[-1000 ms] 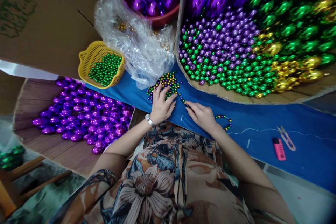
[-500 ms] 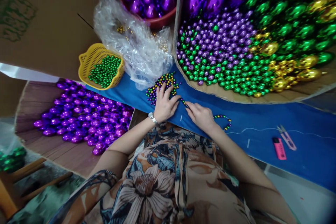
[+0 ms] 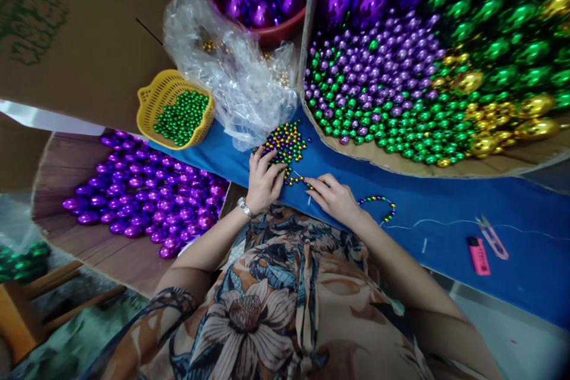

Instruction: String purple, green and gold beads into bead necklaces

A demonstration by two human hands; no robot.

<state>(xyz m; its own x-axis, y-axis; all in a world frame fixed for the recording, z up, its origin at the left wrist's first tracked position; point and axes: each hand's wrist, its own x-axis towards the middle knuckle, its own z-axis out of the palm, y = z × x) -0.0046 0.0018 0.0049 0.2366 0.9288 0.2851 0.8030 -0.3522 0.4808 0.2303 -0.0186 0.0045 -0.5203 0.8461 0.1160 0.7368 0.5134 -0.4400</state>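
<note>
A small pile of green, gold and purple beads (image 3: 287, 141) lies on the blue cloth. At its near left edge is my left hand (image 3: 266, 181), a watch on its wrist, fingers spread and bent with the tips touching the beads. My right hand (image 3: 333, 199) pinches a thin needle (image 3: 297, 174), its tip pointing left to the loose beads; a few beads sit close to the fingertips. Behind the right hand a bead string (image 3: 378, 198) curves out, and its pale thread (image 3: 427, 222) runs right across the cloth.
A yellow basket (image 3: 145, 110) holds green beads. Beyond the pile lie a clear plastic bag (image 3: 240, 92) and a red tub (image 3: 280, 32) of purple balls. A cardboard box (image 3: 392, 163) of beads borders the right. Thread snips (image 3: 493, 237) and a pink lighter (image 3: 478, 256) lie at right.
My left hand has drawn back left and slightly down, away from the right hand. The needle tip now shows between the hands, and some beads lie nearer to me.
</note>
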